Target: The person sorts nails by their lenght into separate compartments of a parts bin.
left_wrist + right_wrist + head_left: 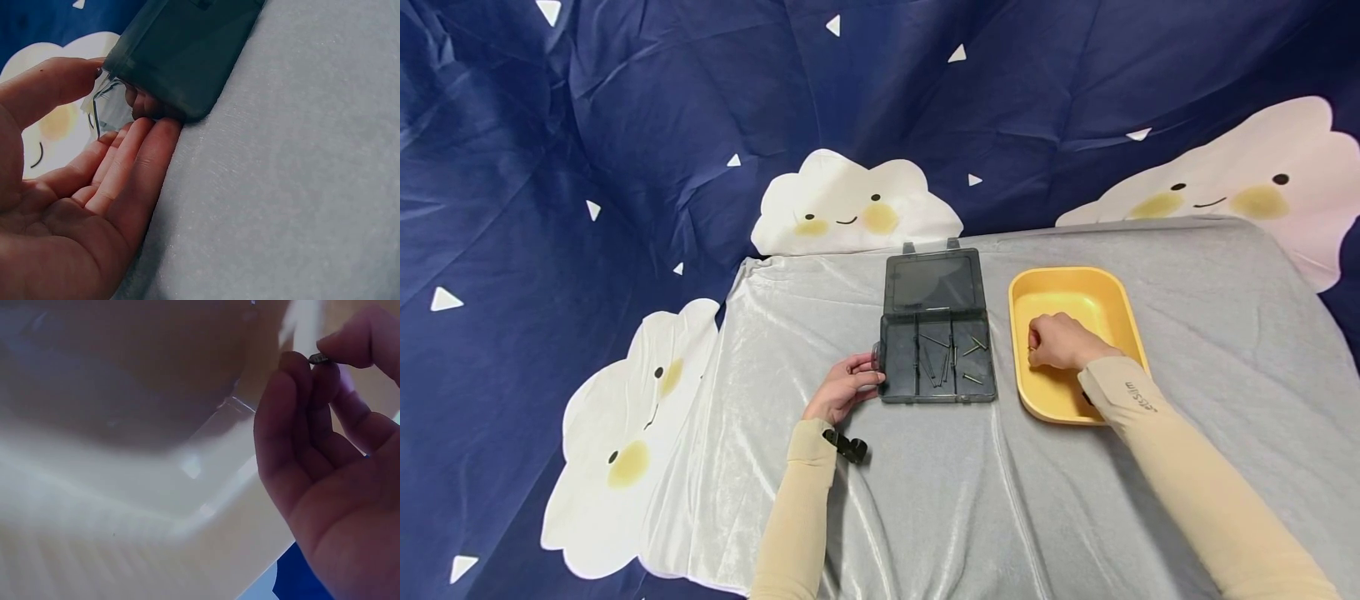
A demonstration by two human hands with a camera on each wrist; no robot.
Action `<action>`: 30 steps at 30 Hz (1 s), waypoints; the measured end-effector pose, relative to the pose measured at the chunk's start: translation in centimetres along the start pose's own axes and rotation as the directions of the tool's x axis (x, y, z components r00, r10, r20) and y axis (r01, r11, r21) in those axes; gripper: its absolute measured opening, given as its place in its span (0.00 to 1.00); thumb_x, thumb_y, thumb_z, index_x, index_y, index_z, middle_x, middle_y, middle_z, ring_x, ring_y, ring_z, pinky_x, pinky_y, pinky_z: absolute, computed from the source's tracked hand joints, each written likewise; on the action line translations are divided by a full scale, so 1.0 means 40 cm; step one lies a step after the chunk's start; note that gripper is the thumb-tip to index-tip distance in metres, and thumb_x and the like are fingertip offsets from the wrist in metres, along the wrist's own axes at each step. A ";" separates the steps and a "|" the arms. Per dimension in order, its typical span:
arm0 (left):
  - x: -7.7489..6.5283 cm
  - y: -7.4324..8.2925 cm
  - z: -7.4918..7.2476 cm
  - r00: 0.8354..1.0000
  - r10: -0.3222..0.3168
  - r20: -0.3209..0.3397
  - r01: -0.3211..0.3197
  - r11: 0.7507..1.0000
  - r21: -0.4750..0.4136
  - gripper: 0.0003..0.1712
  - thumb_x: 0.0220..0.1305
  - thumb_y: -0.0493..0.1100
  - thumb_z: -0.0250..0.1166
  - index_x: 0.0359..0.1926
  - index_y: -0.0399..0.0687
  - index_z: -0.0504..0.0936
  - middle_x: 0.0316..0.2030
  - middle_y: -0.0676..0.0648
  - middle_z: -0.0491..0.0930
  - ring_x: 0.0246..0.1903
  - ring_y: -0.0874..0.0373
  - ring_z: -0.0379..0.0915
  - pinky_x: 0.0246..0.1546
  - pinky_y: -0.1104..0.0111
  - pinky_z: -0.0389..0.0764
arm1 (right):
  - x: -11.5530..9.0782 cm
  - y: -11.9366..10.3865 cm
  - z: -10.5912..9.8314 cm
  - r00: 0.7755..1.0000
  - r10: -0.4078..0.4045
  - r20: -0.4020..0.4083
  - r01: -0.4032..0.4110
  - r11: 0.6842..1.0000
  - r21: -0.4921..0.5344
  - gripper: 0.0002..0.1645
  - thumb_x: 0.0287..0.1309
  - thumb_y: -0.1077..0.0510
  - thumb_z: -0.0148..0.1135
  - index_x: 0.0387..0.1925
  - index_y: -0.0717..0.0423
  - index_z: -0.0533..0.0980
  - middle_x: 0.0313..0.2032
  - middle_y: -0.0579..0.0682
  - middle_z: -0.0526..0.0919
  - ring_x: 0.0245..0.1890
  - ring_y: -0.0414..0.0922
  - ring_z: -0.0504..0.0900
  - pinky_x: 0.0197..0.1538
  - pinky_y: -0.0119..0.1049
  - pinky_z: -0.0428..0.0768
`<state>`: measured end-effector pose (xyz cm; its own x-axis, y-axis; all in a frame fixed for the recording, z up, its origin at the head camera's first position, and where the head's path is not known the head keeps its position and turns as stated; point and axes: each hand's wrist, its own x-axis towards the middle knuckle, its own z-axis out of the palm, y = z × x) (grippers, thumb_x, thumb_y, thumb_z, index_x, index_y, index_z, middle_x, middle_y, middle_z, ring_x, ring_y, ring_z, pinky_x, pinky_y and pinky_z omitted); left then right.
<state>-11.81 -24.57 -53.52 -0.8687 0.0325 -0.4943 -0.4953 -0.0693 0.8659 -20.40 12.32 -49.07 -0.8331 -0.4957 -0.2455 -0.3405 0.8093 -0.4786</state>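
A dark translucent compartment box (936,398) lies with its lid (934,282) folded back. Long, thin screws (943,367) are scattered in its middle and right compartments; the left one shows none. At the box's left side, my left hand (842,388) grips the edge by the handle, thumb above and fingers below in the left wrist view. My right hand (1062,342) is over the yellow tray (1051,412), pinching a small screw (319,359) between thumb and fingertips. Only the screw's pointed metal end shows in the right wrist view; the rest is hidden by the fingers.
A grey velvety cloth (932,492) covers the table under the box and tray. Behind the table hangs a dark blue curtain (880,92) with clouds and white triangles. A black strap device (847,447) sits on the left wrist.
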 end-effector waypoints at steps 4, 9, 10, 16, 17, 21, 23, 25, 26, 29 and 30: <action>0.000 -0.001 -0.001 1.000 0.004 0.003 -0.004 1.000 0.001 0.32 0.59 0.28 0.62 0.65 0.37 0.67 0.50 0.46 0.75 0.38 0.63 0.79 0.39 0.68 0.81 | 0.000 -0.003 -0.004 1.000 -0.008 -0.012 0.008 1.000 0.013 0.10 0.40 0.60 0.68 0.22 0.54 0.73 0.22 0.47 0.74 0.25 0.45 0.72 0.28 0.33 0.66; 0.001 -0.002 -0.002 1.000 0.006 0.002 -0.006 1.000 -0.006 0.32 0.59 0.28 0.62 0.65 0.37 0.67 0.49 0.47 0.75 0.37 0.63 0.79 0.39 0.69 0.81 | -0.002 -0.005 -0.008 1.000 -0.012 -0.023 0.012 1.000 0.025 0.10 0.40 0.60 0.68 0.22 0.53 0.72 0.22 0.47 0.74 0.25 0.45 0.71 0.30 0.33 0.66; 0.001 -0.002 -0.002 1.000 0.005 0.001 -0.005 1.000 -0.008 0.32 0.59 0.27 0.62 0.65 0.37 0.67 0.49 0.47 0.75 0.37 0.63 0.79 0.38 0.69 0.81 | -0.003 -0.006 -0.010 1.000 -0.015 -0.024 0.015 0.999 0.028 0.10 0.40 0.60 0.68 0.22 0.53 0.72 0.22 0.47 0.73 0.25 0.45 0.71 0.30 0.34 0.66; 0.000 0.000 -0.001 1.000 0.000 -0.002 0.000 1.000 -0.016 0.32 0.59 0.27 0.62 0.65 0.38 0.67 0.48 0.48 0.76 0.37 0.62 0.80 0.38 0.68 0.81 | -0.012 -0.017 -0.023 0.999 -0.024 -0.038 0.026 0.999 0.038 0.10 0.40 0.61 0.66 0.23 0.53 0.71 0.22 0.47 0.73 0.25 0.45 0.71 0.31 0.34 0.65; 0.000 0.000 -0.001 1.000 0.000 0.000 0.000 1.000 -0.015 0.32 0.59 0.27 0.62 0.65 0.38 0.67 0.48 0.48 0.76 0.37 0.63 0.80 0.38 0.68 0.81 | -0.014 -0.020 -0.026 0.999 -0.025 -0.042 0.027 0.999 0.041 0.10 0.40 0.61 0.66 0.23 0.54 0.71 0.22 0.47 0.73 0.25 0.45 0.71 0.31 0.34 0.65; -0.003 0.002 -0.002 1.000 -0.001 0.004 0.001 1.000 -0.011 0.33 0.59 0.28 0.62 0.66 0.37 0.66 0.49 0.47 0.75 0.38 0.63 0.80 0.39 0.68 0.81 | -0.018 -0.031 -0.037 0.998 -0.032 -0.059 0.035 0.998 0.051 0.08 0.41 0.62 0.64 0.24 0.54 0.71 0.23 0.47 0.73 0.26 0.45 0.71 0.32 0.34 0.65; -0.003 0.001 -0.002 1.000 0.003 0.010 -0.003 1.000 -0.007 0.33 0.60 0.28 0.62 0.66 0.37 0.66 0.50 0.46 0.75 0.38 0.63 0.79 0.39 0.69 0.81 | -0.020 -0.034 -0.041 0.997 -0.041 -0.072 0.044 0.998 0.048 0.08 0.41 0.62 0.63 0.25 0.54 0.72 0.23 0.47 0.73 0.26 0.45 0.71 0.32 0.35 0.66; -0.003 0.001 -0.003 1.000 0.002 0.012 -0.002 1.000 -0.002 0.33 0.60 0.28 0.62 0.67 0.37 0.65 0.52 0.46 0.74 0.39 0.63 0.79 0.40 0.68 0.81 | -0.020 -0.035 -0.046 0.995 -0.052 -0.085 0.056 0.997 0.045 0.08 0.41 0.63 0.63 0.25 0.54 0.72 0.23 0.46 0.74 0.26 0.45 0.71 0.33 0.35 0.66; -0.002 0.000 -0.003 1.000 0.003 0.013 -0.003 1.000 -0.001 0.33 0.59 0.28 0.61 0.67 0.37 0.65 0.52 0.45 0.74 0.39 0.63 0.79 0.40 0.68 0.81 | -0.019 -0.036 -0.048 0.994 -0.059 -0.092 0.063 0.997 0.043 0.08 0.41 0.63 0.63 0.26 0.54 0.72 0.22 0.46 0.74 0.26 0.45 0.71 0.34 0.35 0.67; 0.001 -0.002 -0.003 1.000 0.006 0.009 -0.006 1.000 -0.004 0.33 0.59 0.27 0.62 0.66 0.37 0.66 0.51 0.45 0.74 0.39 0.62 0.79 0.39 0.68 0.81 | -0.019 -0.041 -0.056 0.991 -0.077 -0.113 0.082 0.996 0.037 0.08 0.41 0.63 0.63 0.26 0.55 0.72 0.22 0.45 0.73 0.26 0.45 0.71 0.34 0.36 0.67; 0.001 -0.002 -0.002 1.000 0.006 0.005 -0.006 1.000 -0.009 0.33 0.58 0.27 0.62 0.65 0.37 0.67 0.50 0.46 0.75 0.39 0.62 0.79 0.39 0.68 0.81 | -0.019 -0.043 -0.059 0.990 -0.081 -0.119 0.086 0.996 0.036 0.08 0.40 0.63 0.63 0.26 0.55 0.72 0.22 0.45 0.73 0.26 0.45 0.71 0.35 0.36 0.66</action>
<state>-11.82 -24.65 -53.62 -0.8719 0.0368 -0.4883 -0.4897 -0.0780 0.8684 -20.21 12.03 -46.08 -0.8484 -0.5190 -0.1037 -0.3952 0.7516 -0.5281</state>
